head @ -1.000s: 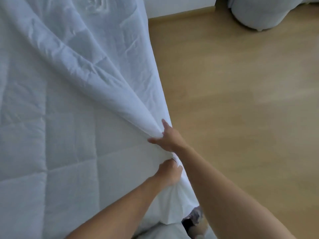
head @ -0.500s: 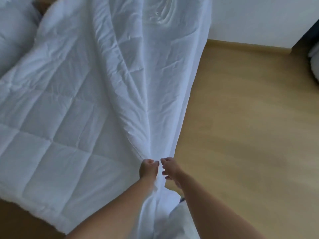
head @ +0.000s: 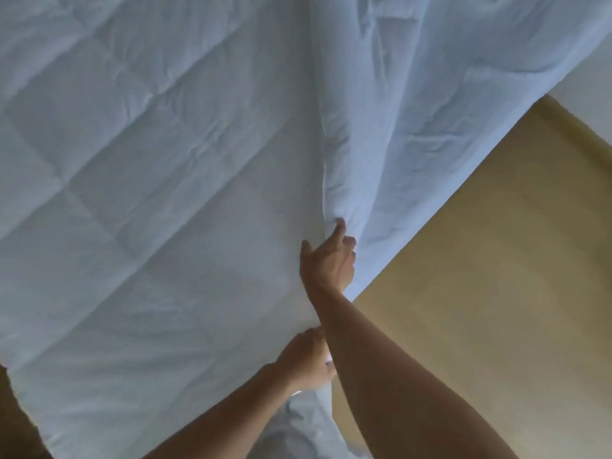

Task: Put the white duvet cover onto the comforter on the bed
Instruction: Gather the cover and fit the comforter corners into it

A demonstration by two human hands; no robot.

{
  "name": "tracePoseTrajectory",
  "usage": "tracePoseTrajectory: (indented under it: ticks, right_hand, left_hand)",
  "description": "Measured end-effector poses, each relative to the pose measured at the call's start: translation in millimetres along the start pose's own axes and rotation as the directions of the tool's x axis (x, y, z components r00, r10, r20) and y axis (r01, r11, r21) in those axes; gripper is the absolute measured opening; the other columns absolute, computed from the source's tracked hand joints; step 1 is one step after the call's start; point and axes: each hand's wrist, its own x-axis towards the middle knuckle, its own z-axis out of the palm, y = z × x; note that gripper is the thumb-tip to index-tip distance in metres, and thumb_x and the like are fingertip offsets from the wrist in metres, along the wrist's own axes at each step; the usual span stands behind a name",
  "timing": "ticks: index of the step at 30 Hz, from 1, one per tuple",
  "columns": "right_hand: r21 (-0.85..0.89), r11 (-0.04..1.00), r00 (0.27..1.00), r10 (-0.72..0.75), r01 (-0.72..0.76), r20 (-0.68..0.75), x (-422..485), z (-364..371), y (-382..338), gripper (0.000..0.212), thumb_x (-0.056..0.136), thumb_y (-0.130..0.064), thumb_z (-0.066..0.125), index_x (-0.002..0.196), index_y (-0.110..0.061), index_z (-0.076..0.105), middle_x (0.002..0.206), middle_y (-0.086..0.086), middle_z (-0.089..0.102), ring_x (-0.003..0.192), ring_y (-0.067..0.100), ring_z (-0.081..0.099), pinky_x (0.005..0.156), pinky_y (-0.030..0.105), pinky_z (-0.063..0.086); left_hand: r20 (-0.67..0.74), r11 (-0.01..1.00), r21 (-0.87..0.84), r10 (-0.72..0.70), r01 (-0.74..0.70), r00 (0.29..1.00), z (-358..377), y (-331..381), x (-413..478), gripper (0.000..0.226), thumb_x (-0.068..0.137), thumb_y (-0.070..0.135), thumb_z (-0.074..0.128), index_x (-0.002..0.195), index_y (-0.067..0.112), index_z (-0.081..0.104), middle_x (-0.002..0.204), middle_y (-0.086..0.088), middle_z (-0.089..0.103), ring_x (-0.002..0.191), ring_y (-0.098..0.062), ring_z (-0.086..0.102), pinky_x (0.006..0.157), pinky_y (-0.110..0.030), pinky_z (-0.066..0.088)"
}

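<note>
The white quilted comforter [head: 139, 200] fills the left and middle of the view, spread flat. The thin white duvet cover [head: 430, 104] lies over its right side in long folds that run down to my hands. My right hand [head: 328, 260] reaches forward to the gathered edge of the cover, index finger stretched up into the fold, the other fingers curled at the cloth. My left hand [head: 308, 359] is nearer to me and grips the bunched cover at the comforter's lower right corner. More cover hangs below between my arms.
Light wooden floor [head: 480, 260] lies to the right of the bedding. A pale wall [head: 592, 97] shows at the far right edge. A dark brown strip [head: 16, 422] shows beyond the comforter's edge at the lower left.
My right hand has moved forward along the cover's edge, away from my left hand, which stays gripping near me. The view has swung closer over the comforter.
</note>
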Motion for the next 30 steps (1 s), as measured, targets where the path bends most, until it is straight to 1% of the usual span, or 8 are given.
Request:
tracePoseTrajectory:
  ticks: [3, 5, 10, 14, 17, 22, 26, 30]
  right_hand:
    - [0.019, 0.996, 0.993, 0.083, -0.085, 0.088, 67, -24, 19, 0.011, 0.092, -0.017, 0.054, 0.097, -0.017, 0.064, 0.096, 0.009, 0.067, 0.097, 0.038, 0.064, 0.08, 0.039, 0.052]
    - [-0.05, 0.995, 0.98, 0.097, -0.09, 0.174, 87, -45, 42, 0.016, 0.089, -0.013, 0.053, 0.073, -0.014, 0.056, 0.075, 0.006, 0.06, 0.085, 0.038, 0.062, 0.073, 0.038, 0.052]
    - [-0.181, 0.983, 0.889, 0.062, 0.024, 0.454, 103, -91, 68, 0.033, 0.091, -0.015, 0.063, 0.064, -0.019, 0.045, 0.063, -0.004, 0.052, 0.07, 0.025, 0.056, 0.064, 0.033, 0.045]
    - [0.188, 0.977, 0.964, -0.147, 0.106, 0.223, 151, -143, 29, 0.009, 0.096, -0.032, 0.066, 0.102, -0.033, 0.06, 0.104, -0.011, 0.063, 0.097, 0.016, 0.066, 0.079, 0.035, 0.057]
    - [0.286, 0.922, 0.966, -0.242, 0.259, -0.093, 235, -187, -30, 0.047, 0.091, -0.049, 0.066, 0.13, -0.024, 0.056, 0.13, -0.004, 0.053, 0.117, 0.018, 0.056, 0.095, 0.044, 0.053]
    - [-0.382, 0.772, 0.852, -0.516, 0.508, 0.089, 393, -216, -137, 0.114, 0.073, -0.062, 0.078, 0.157, -0.029, 0.009, 0.161, 0.01, 0.015, 0.146, 0.035, 0.022, 0.104, 0.055, 0.041]
    - [-0.445, 0.802, 0.907, -0.272, 0.399, 0.322, 494, -265, -115, 0.047, 0.087, -0.022, 0.064, 0.129, -0.012, 0.045, 0.125, 0.013, 0.055, 0.118, 0.037, 0.057, 0.082, 0.04, 0.047]
    - [-0.1, 0.94, 0.84, -0.239, 0.326, 0.487, 519, -334, -60, 0.026, 0.083, -0.017, 0.061, 0.109, -0.014, 0.058, 0.096, 0.007, 0.067, 0.082, 0.026, 0.065, 0.065, 0.034, 0.055]
  left_hand:
    - [-0.144, 0.983, -0.154, -0.121, 0.099, 0.982, -75, 10, 36, 0.014, 0.079, 0.031, 0.064, 0.079, 0.021, 0.054, 0.086, 0.003, 0.057, 0.085, -0.022, 0.059, 0.074, -0.03, 0.047]
    - [-0.327, 0.915, -0.369, -0.29, 0.161, 0.9, -139, 12, 82, 0.024, 0.081, 0.035, 0.071, 0.076, 0.022, 0.052, 0.08, 0.006, 0.054, 0.081, -0.02, 0.056, 0.063, -0.023, 0.037]
    - [-0.384, 0.824, -0.566, -0.266, 0.002, 0.884, -237, 84, 203, 0.093, 0.068, 0.06, 0.08, 0.142, 0.018, 0.043, 0.13, 0.005, 0.052, 0.112, -0.013, 0.054, 0.093, -0.029, 0.045]
    - [-0.416, 0.884, -0.466, -0.246, 0.027, 0.875, -235, 147, 254, 0.034, 0.088, 0.018, 0.064, 0.121, 0.012, 0.057, 0.115, -0.009, 0.07, 0.107, -0.035, 0.066, 0.086, -0.038, 0.053]
    - [-0.273, 0.935, -0.353, -0.06, -0.042, 0.96, -208, 188, 253, 0.019, 0.087, 0.017, 0.059, 0.104, 0.018, 0.066, 0.099, -0.007, 0.073, 0.095, -0.031, 0.07, 0.077, -0.035, 0.055]
    - [-0.13, 0.937, 0.19, 0.322, -0.295, 0.938, -160, 267, 267, 0.019, 0.069, 0.012, 0.064, 0.084, 0.021, 0.057, 0.084, -0.001, 0.066, 0.076, -0.027, 0.063, 0.08, -0.034, 0.044]
    - [-0.229, 0.993, 0.077, 0.104, -0.089, 0.968, -179, 282, 300, 0.012, 0.082, 0.035, 0.049, 0.077, 0.026, 0.043, 0.076, 0.008, 0.054, 0.075, -0.02, 0.051, 0.08, -0.034, 0.035]
    - [-0.489, 0.79, -0.593, -0.508, 0.157, 0.709, -262, 307, 355, 0.054, 0.082, 0.06, 0.072, 0.116, 0.021, 0.056, 0.108, 0.007, 0.056, 0.098, -0.016, 0.056, 0.089, -0.038, 0.05]
